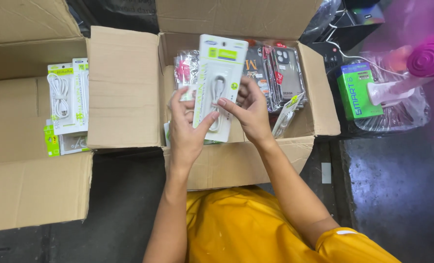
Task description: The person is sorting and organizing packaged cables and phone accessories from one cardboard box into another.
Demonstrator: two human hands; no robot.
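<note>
Both of my hands hold one white and green blister pack with a coiled cable [220, 78] upright above an open cardboard box [246, 160]. My left hand [185, 129] grips its lower left edge, thumb across the front. My right hand [250, 111] holds its right edge, index finger on the front. Under the pack, the box holds phone cases in clear sleeves [280, 73] and a pink-trimmed packet [185, 68].
A second open cardboard box [36, 190] on the left holds similar white cable packs [67, 97]. To the right sit a green carton [358, 90] and a pink fan [412, 68] on plastic wrap. Dark floor lies below.
</note>
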